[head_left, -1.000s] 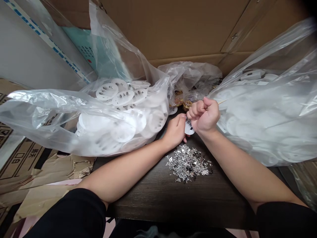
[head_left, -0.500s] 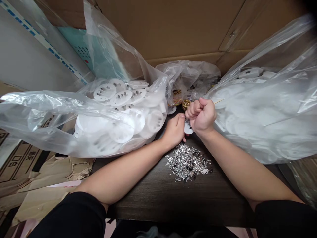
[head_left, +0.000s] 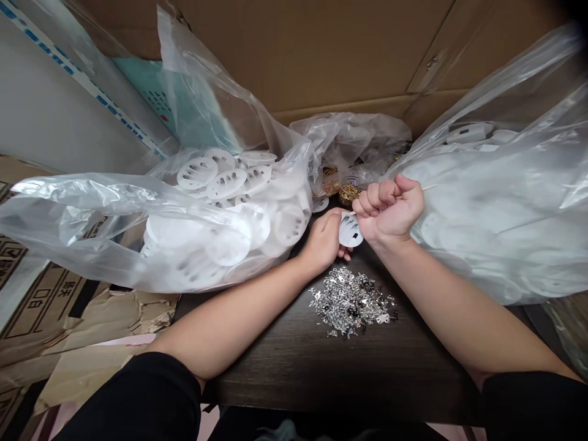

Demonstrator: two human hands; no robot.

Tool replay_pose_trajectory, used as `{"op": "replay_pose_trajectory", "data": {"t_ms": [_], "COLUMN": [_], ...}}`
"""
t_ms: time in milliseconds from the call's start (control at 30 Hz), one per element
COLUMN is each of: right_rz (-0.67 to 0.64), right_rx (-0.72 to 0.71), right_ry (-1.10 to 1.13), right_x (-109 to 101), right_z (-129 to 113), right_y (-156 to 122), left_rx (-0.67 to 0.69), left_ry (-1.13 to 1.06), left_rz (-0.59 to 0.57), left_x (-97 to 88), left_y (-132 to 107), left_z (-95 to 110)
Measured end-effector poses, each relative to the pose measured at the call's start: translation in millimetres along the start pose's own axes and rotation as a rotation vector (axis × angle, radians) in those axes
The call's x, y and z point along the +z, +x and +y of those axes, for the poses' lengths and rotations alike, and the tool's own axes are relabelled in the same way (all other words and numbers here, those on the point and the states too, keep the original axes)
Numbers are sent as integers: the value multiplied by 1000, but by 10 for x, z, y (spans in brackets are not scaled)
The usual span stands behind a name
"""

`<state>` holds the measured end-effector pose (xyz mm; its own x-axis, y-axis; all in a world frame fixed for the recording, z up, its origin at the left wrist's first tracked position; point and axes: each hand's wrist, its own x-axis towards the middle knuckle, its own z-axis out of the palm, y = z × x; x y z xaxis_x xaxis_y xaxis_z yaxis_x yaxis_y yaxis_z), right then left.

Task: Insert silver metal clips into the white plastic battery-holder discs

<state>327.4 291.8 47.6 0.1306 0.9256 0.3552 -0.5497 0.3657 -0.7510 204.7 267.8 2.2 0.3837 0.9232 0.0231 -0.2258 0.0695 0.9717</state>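
Between thumb and fingers, my left hand (head_left: 323, 237) pinches a round white plastic disc (head_left: 351, 231) with several slots and a small dark rectangle. My right hand (head_left: 389, 207) is closed around a thin pale stick (head_left: 430, 187), which sticks out on both sides of the fist. Its left end meets the upper edge of the disc, close to my left thumb. Just below the hands lies a heap of small silvery metal pieces (head_left: 350, 301) on the dark wooden table (head_left: 285, 367).
A clear bag (head_left: 257, 269) of slotted white discs (head_left: 197, 173) stands on the left. Another full bag (head_left: 496, 226) is on the right. Behind the hands, gold-coloured metal pieces (head_left: 348, 195) sit by a crumpled bag (head_left: 367, 131). Cardboard (head_left: 321, 61) closes off the back.
My right hand has moved right and slightly away from the left, uncovering more of the disc. The stick has moved with it. My left hand has kept its grip.
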Motion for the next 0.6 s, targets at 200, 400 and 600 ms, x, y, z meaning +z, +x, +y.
{"op": "replay_pose_trajectory", "data": {"t_ms": [200,400,600], "right_rz": [-41,-73,-105], "right_rx": [49,35,42], "right_ry": [4,-27,8], "right_x": [42,6,20], "right_z": [21,62,81], "right_y": [-22,-17,-41], "left_rx": [13,-21,3], "left_ry": [-9,37,49], "left_rz": [11,21,27], "left_x": [8,17,18], "left_y": [0,-5,0], "left_z": [-16,-4,-27]}}
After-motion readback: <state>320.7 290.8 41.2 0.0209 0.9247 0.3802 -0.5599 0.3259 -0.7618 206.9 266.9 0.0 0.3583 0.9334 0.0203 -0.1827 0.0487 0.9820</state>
